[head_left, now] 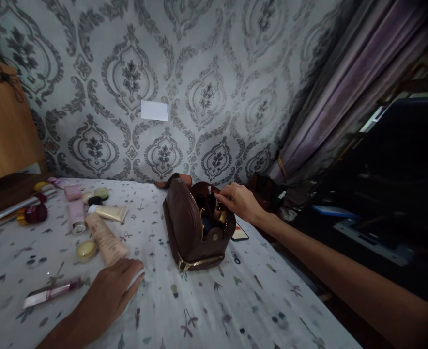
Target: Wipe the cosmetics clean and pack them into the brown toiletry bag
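Observation:
A brown bag [185,223] stands unzipped on the patterned cloth, with several small items inside. My right hand [237,199] is over the bag's right rim, its fingers closed beside a dark bottle with a shiny top [210,194]; whether they grip anything is hidden. My left hand [112,291] rests on the cloth, fingers together and slightly bent, close to the lower end of a beige tube [105,237]; its palm side is out of sight. Left of the bag lie a cream tube [111,212], a pink tube [76,213] and a round yellow-lidded container [86,250].
A slim pink tube [50,293] lies at the lower left. Farther left are a silver stick [10,211] and a dark red bottle [36,213]. A phone-like object [240,232] is right of the bag. A patterned wall [206,97] rises behind; a purple curtain [330,97] hangs right.

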Motion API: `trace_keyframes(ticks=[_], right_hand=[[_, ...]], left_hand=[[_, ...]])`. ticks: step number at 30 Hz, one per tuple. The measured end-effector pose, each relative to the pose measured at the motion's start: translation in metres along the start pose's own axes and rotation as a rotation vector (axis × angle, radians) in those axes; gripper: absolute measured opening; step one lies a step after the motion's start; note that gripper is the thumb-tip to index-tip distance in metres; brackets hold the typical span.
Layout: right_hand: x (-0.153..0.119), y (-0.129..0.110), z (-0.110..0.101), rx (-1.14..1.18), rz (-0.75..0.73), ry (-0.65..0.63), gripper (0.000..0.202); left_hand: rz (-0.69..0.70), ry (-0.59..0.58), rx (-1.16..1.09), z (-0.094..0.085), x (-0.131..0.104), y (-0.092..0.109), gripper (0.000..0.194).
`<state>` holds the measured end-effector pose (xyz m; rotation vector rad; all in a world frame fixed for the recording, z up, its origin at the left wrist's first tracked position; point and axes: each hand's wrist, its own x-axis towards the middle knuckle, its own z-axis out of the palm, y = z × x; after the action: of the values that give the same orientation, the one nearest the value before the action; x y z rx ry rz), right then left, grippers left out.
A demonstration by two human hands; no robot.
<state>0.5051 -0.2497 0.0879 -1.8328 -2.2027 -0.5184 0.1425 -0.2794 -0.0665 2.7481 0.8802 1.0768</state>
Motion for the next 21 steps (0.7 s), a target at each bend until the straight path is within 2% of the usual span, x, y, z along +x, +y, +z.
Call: trace_keyframes(ticks=[5, 14, 17, 21], right_hand=[[0.011, -0.001, 0.003, 0.012, 0.09, -0.041, 0.021], [0.048, -0.003, 0.008, -0.177, 0.05, -0.133, 0.038], [0.058, 0.0, 0.015, -0.176, 0.046, -0.166, 0.035], [0.058, 0.002, 0.018, -0.174, 0.052, -0.21, 0.035]], left_hand=[[-0.016, -0.05, 0.018, 0.003, -0.002, -0.002, 0.02], [0.008, -0.06, -0.012, -0.004, 0.001, 0.002, 0.017], [-0.007, -0.108, 0.02, -0.002, -0.001, 0.0, 0.019], [-0.017, -0.183, 0.037, -0.002, -0.002, -0.001, 0.019]])
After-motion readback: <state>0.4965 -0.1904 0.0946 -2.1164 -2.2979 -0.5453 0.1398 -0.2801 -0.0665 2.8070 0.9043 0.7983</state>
